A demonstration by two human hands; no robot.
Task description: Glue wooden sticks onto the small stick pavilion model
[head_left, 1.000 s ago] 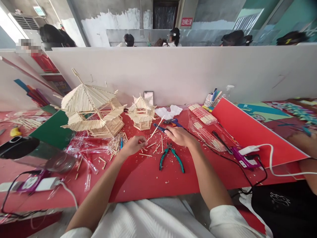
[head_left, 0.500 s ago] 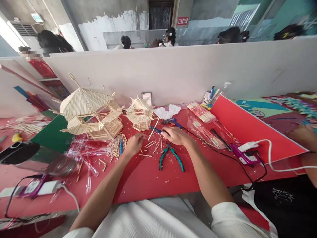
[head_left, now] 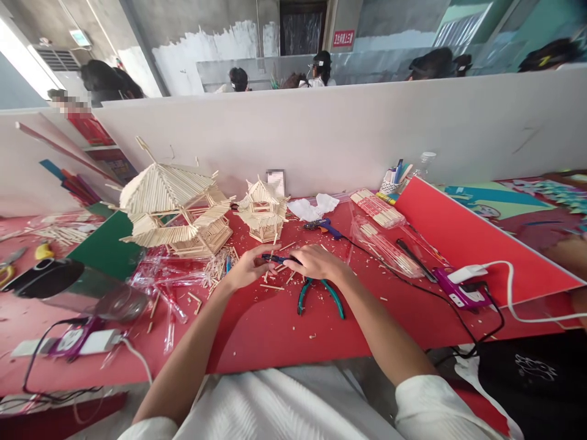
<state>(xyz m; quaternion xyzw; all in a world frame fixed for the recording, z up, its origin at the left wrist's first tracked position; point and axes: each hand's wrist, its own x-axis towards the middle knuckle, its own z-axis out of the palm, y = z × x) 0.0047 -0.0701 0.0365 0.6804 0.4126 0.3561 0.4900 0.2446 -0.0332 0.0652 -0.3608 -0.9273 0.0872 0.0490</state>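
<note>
Right hand (head_left: pixel 316 261) and left hand (head_left: pixel 247 269) meet low over the red table (head_left: pixel 275 345). The right is wrapped around a pair of dark blue pliers (head_left: pixel 276 258), whose jaws point toward the left. The left hand's thumb and fingers are parted about the tool's tip; whether they pinch anything is too small to make out. A thin, pale wooden stick (head_left: pixel 276 243) stands nearly upright at the jaws, between the hands.

The step looks like nipping the stick. It would go best with the wood square to the jaws, the left fingertips clear of the edges, and one steady squeeze to limit splintering. Lightly supporting the short end should stop it flying off.

Short wooden pieces (head_left: pixel 272 287) lie scattered under the hands, and teal-handled pliers (head_left: pixel 336 298) rest just nearer the body; the right wrist should avoid knocking them. Farther out, the small stick-built pavilion (head_left: pixel 262 214) stands close behind the stick, so the cut is safer made slightly toward the body. A blue glue gun (head_left: pixel 331 229) lies beyond the right hand.
</note>
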